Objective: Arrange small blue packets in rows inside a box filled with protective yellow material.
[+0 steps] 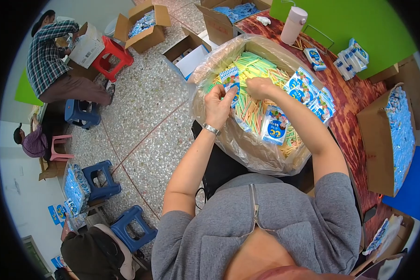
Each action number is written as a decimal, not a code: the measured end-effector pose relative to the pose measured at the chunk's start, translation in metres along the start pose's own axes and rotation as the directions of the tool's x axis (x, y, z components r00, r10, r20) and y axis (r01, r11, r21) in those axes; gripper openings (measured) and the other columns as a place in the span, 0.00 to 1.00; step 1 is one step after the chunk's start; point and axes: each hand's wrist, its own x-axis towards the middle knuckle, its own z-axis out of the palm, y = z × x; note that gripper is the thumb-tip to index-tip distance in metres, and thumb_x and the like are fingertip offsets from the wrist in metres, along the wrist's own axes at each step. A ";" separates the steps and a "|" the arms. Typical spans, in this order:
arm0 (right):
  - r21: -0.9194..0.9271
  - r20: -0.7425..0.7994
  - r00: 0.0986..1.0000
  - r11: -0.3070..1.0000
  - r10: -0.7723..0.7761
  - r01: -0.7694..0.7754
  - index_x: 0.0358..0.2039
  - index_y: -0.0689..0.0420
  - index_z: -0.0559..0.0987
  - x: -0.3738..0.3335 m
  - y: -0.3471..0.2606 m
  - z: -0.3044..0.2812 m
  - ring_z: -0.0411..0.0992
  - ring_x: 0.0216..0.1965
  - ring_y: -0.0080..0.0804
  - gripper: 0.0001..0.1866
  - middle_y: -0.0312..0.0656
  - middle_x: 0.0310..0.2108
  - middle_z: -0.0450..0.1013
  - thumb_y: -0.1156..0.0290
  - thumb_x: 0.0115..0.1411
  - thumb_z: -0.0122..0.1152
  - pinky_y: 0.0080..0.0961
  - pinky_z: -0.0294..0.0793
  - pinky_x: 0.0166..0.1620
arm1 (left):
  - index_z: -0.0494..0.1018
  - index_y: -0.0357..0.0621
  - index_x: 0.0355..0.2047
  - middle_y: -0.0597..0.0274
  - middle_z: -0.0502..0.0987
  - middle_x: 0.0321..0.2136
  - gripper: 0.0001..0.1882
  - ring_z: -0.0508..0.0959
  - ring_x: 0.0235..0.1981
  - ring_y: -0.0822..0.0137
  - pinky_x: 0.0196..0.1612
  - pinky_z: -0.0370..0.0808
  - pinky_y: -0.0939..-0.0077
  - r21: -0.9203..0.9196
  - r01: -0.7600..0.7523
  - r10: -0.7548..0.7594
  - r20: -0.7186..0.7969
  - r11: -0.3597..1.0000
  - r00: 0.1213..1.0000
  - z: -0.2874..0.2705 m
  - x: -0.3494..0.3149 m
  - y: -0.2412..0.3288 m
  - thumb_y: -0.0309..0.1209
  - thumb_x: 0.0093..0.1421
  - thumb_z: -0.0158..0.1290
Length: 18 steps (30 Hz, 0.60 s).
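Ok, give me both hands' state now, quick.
Left hand: closed on a blue-and-white packet.
Right hand: fingers curled over the pastel sticks; whether it grips any cannot be told.

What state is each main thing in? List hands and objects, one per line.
Blue-and-white rectangular plastic packet: held, seal unclear
Bare left hand: pinching that packet
Bare right hand: fingers curled, grip unclear
Thin pastel-coloured sticks: loose, heaped
Large clear plastic bag: open
Pale pink cylindrical flask: upright
Brown cardboard box, upper left: open, packets inside
Red plastic stool: upright
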 end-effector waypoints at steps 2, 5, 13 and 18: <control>0.091 -0.124 0.991 0.994 -0.051 0.062 0.42 0.61 0.74 -0.009 0.006 -0.004 0.75 0.44 0.51 0.18 0.54 0.40 0.77 0.58 0.64 0.50 0.46 0.73 0.44 | 0.71 0.38 0.23 0.71 0.71 0.17 0.15 0.66 0.19 0.83 0.21 0.64 0.83 -0.009 -0.011 0.011 0.003 1.000 1.000 -0.002 0.001 -0.002 0.34 0.57 0.62; 0.185 -0.174 0.981 0.976 -0.081 0.114 0.44 0.62 0.72 -0.023 0.014 -0.021 0.75 0.43 0.52 0.18 0.53 0.39 0.77 0.59 0.66 0.48 0.46 0.73 0.44 | 0.75 0.37 0.32 0.68 0.79 0.26 0.07 0.73 0.25 0.83 0.27 0.70 0.85 0.087 0.009 -0.014 0.052 0.996 0.999 -0.007 0.001 0.000 0.29 0.60 0.59; 0.911 -0.202 0.939 0.299 -0.278 0.285 0.33 0.55 0.69 -0.082 0.049 -0.051 0.66 0.26 0.18 0.15 0.30 0.24 0.64 0.57 0.70 0.46 0.18 0.69 0.31 | 0.75 0.37 0.26 0.64 0.77 0.20 0.13 0.72 0.21 0.78 0.25 0.70 0.77 0.395 -0.133 0.128 0.040 0.909 0.991 0.003 -0.007 0.031 0.34 0.53 0.65; 0.902 -0.170 0.927 0.325 -0.335 0.284 0.38 0.57 0.72 -0.104 0.054 -0.063 0.66 0.27 0.18 0.15 0.31 0.25 0.65 0.58 0.70 0.47 0.18 0.69 0.31 | 0.73 0.37 0.24 0.60 0.76 0.18 0.16 0.72 0.18 0.70 0.25 0.70 0.74 0.427 -0.238 0.233 0.064 0.872 0.970 0.012 -0.009 0.035 0.37 0.51 0.66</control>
